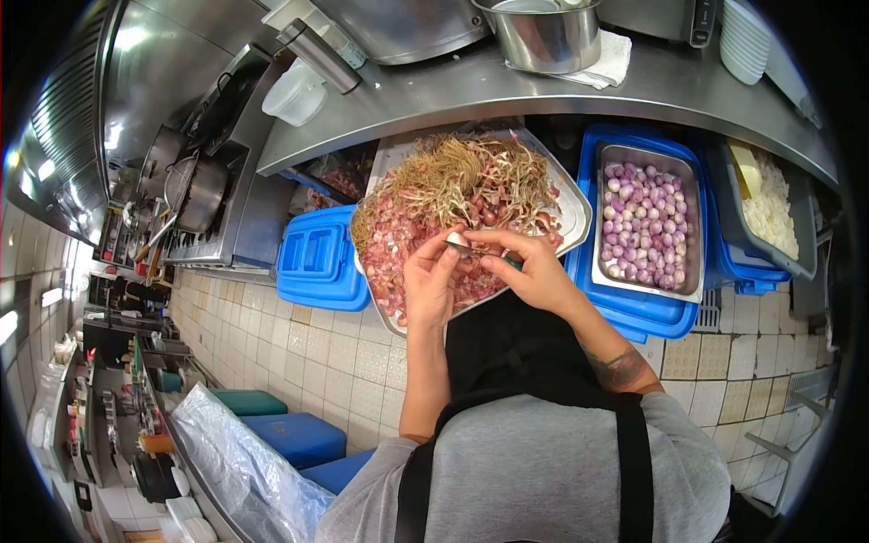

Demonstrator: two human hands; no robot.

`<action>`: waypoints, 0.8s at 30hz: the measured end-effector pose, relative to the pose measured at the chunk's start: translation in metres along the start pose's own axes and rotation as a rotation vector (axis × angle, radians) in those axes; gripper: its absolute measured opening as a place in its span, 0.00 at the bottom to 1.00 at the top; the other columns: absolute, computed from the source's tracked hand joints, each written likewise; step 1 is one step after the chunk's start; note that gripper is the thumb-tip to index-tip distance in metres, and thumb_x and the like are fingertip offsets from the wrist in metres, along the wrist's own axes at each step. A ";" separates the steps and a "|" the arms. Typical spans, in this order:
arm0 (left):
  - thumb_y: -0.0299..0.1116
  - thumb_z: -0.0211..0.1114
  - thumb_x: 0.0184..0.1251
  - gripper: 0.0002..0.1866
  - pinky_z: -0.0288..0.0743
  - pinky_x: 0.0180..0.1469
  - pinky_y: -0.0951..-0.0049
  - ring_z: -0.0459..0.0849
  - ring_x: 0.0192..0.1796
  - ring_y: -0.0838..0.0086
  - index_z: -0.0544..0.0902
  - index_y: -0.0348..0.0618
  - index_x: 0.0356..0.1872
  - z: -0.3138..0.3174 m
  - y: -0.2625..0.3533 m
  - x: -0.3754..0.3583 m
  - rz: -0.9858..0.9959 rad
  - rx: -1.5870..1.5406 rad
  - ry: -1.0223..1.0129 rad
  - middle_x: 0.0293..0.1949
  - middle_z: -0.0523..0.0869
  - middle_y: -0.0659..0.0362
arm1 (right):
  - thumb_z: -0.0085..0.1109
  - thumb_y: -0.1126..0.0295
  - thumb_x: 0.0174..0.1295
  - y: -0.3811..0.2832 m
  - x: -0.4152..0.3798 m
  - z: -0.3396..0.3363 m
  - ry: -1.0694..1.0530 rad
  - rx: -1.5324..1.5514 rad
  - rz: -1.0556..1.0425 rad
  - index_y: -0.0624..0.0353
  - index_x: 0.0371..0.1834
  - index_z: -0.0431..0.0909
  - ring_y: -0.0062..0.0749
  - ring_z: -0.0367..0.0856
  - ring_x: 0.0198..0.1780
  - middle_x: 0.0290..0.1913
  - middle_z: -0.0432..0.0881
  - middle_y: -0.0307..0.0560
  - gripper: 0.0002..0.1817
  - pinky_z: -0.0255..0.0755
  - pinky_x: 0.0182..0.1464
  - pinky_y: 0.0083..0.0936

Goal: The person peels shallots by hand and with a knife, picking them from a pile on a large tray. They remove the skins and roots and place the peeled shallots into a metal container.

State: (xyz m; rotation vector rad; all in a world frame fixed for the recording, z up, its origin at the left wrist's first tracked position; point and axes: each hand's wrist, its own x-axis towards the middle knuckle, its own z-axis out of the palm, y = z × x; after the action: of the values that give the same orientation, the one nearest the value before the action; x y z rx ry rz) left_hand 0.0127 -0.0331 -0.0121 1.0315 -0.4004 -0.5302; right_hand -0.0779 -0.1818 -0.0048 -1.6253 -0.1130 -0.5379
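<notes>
Over a large metal tray (574, 214) piled with reddish skins (398, 217) and dry, stringy shallot tops (444, 167), my two hands meet. My left hand (433, 276) pinches a small pale shallot (457, 240) between its fingertips. My right hand (529, 262) is closed on a small knife (513, 261) with a green handle, its blade against the shallot. To the right, a rectangular steel pan (694, 226) holds peeled purple shallots (643, 222) on a blue container.
A steel counter (434, 101) runs across the front, carrying a pot (543, 38), a plastic tub (296, 95) and stacked bowls (745, 45). A blue lid (319, 258) lies left of the tray. At far right, a grey bin (803, 213) holds white pieces.
</notes>
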 end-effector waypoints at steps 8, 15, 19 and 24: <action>0.25 0.63 0.62 0.18 0.78 0.39 0.81 0.82 0.37 0.78 0.75 0.27 0.53 0.001 0.003 -0.002 0.022 0.065 -0.016 0.40 0.84 0.55 | 0.58 0.76 0.59 0.011 0.002 -0.001 -0.062 -0.043 -0.055 0.59 0.52 0.79 0.26 0.82 0.38 0.46 0.84 0.48 0.17 0.73 0.41 0.21; 0.23 0.63 0.61 0.21 0.80 0.42 0.76 0.83 0.42 0.73 0.74 0.28 0.56 -0.007 0.001 -0.007 -0.017 0.060 -0.085 0.44 0.83 0.52 | 0.55 0.73 0.64 0.013 0.003 -0.008 -0.134 0.585 0.407 0.61 0.53 0.79 0.10 0.67 0.22 0.24 0.77 0.34 0.15 0.59 0.21 0.13; 0.22 0.62 0.62 0.23 0.81 0.45 0.73 0.83 0.45 0.71 0.70 0.30 0.59 -0.004 0.005 -0.007 -0.010 0.105 -0.129 0.47 0.82 0.50 | 0.54 0.73 0.64 0.021 0.008 -0.007 0.016 0.386 0.339 0.60 0.53 0.79 0.09 0.63 0.21 0.20 0.73 0.31 0.14 0.57 0.20 0.13; 0.21 0.60 0.62 0.26 0.80 0.48 0.73 0.83 0.46 0.71 0.66 0.31 0.63 0.004 0.013 -0.007 0.011 0.081 -0.156 0.51 0.80 0.47 | 0.54 0.72 0.64 0.039 0.013 -0.001 0.185 -0.018 0.121 0.60 0.52 0.79 0.13 0.67 0.23 0.23 0.78 0.36 0.15 0.65 0.27 0.17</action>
State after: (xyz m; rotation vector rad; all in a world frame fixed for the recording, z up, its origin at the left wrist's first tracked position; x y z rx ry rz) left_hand 0.0076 -0.0265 0.0013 1.0685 -0.5692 -0.5906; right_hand -0.0518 -0.1909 -0.0349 -1.5805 0.1273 -0.5944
